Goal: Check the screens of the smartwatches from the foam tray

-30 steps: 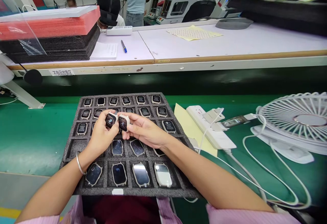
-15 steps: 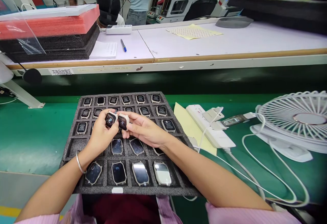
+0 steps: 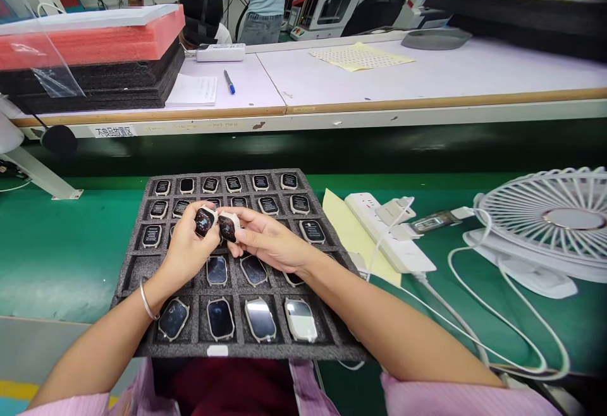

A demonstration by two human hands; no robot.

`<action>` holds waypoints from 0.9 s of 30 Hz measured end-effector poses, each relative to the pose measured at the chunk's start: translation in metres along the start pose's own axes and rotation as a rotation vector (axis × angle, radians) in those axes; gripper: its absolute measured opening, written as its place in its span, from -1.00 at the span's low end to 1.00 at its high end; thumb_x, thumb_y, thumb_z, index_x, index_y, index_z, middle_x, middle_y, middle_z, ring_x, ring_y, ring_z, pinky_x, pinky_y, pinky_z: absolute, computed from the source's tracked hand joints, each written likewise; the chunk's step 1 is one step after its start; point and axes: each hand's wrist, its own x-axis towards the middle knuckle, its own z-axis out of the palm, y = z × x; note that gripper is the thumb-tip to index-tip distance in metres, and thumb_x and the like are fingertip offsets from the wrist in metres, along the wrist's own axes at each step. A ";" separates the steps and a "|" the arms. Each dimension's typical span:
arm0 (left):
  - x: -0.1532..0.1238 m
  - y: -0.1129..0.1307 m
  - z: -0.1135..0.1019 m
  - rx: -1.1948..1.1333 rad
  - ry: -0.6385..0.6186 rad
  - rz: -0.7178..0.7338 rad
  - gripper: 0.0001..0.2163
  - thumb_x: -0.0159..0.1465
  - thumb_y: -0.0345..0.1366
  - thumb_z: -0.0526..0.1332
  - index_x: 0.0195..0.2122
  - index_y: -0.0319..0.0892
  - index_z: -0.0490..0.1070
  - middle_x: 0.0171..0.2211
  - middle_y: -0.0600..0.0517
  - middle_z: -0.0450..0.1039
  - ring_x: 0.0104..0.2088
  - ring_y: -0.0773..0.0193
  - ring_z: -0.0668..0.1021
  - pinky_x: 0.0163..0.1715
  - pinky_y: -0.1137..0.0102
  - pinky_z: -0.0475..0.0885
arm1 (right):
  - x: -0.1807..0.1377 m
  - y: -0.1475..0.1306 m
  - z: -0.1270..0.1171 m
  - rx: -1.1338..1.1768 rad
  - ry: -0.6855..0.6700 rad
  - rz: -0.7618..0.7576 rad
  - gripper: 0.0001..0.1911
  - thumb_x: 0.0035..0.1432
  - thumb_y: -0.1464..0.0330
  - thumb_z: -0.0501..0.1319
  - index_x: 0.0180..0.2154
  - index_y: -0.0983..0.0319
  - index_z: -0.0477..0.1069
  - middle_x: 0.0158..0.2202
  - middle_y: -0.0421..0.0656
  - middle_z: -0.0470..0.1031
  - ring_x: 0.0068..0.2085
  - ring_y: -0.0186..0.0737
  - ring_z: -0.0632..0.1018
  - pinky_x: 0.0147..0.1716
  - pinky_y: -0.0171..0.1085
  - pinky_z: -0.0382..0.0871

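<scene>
Over the middle of a dark grey foam tray [image 3: 128, 283], my left hand [image 3: 190, 245] is closed on a smartwatch body [image 3: 205, 221] with a lit dark screen. My right hand [image 3: 268, 239] grips a second smartwatch body [image 3: 228, 227] with a pale case, close beside the first; whether the two touch I cannot tell. Both screens face up toward me. Strapless watches lie in the tray's compartments, such as a watch [image 3: 220, 319] in the front row and a watch [image 3: 312, 231] showing text at the right. My hands and forearms hide some compartments.
To the right are a white power strip [image 3: 389, 236] with plugs and cables, a yellow sheet [image 3: 334, 214] and a white fan [image 3: 535, 226]. A raised shelf [image 3: 379, 90] behind holds foam stacks [image 3: 90, 78], a pen [image 3: 229, 82] and papers. People are beyond it.
Both hands hold the same watches in nearly the same place. The view has shifted very slightly, and a standing person in the background has moved a little to the right.
</scene>
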 end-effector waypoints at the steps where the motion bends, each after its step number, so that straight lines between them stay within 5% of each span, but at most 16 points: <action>1: 0.000 -0.001 0.000 -0.002 0.000 -0.002 -0.72 0.16 -0.35 0.21 -0.08 -0.14 0.35 -0.25 0.05 0.48 -0.29 0.28 0.52 -0.25 0.37 0.42 | 0.000 0.000 0.000 0.009 -0.001 0.005 -0.46 0.09 0.28 0.46 0.09 0.20 0.40 -0.30 -0.25 0.49 -0.40 -0.39 0.53 -0.32 -0.31 0.44; 27: 0.003 -0.001 0.001 -0.094 0.003 -0.069 -0.72 0.12 -0.34 0.27 -0.12 -0.18 0.38 -0.24 0.04 0.46 -0.27 0.31 0.49 -0.24 0.41 0.40 | 0.000 -0.001 -0.001 0.023 0.056 0.000 -0.54 0.11 0.33 0.44 0.06 0.17 0.46 -0.23 -0.22 0.52 -0.37 -0.39 0.55 -0.33 -0.33 0.44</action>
